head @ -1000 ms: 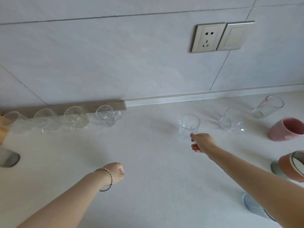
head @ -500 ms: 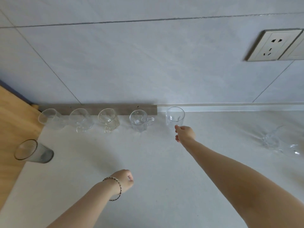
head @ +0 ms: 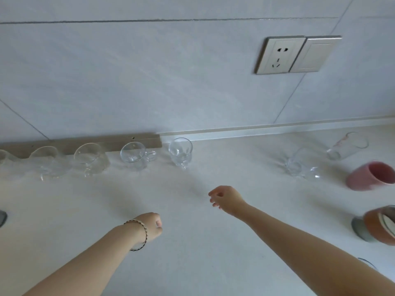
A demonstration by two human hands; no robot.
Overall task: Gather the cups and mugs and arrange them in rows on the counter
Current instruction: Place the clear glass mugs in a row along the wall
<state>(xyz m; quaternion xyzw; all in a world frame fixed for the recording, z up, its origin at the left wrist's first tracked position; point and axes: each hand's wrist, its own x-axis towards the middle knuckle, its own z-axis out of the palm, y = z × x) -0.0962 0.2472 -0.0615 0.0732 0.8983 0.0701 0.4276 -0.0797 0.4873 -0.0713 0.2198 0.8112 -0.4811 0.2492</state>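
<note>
Several clear glass cups stand in a row along the wall, ending with a handled cup [head: 134, 154] and a clear tumbler [head: 180, 151] at its right end. My right hand [head: 225, 198] hovers above the counter [head: 192, 242] in front of the tumbler, fingers loosely curled, holding nothing. My left hand [head: 150, 226], with a bracelet at the wrist, is curled into a loose fist and empty. To the right stand a clear handled glass [head: 299, 163], a tall glass [head: 347, 146], a pink mug [head: 372, 176] and an orange and grey cup [head: 376, 226].
A wall socket and switch [head: 297, 54] sit on the tiled wall above. A wooden strip [head: 85, 141] runs behind the row of glasses. A grey glass [head: 2, 217] shows at the left edge and a blue rim [head: 366, 262] behind my right forearm.
My right hand set the tumbler at the right end of the row, let go and drew back toward me. The view swung back to the right.
</note>
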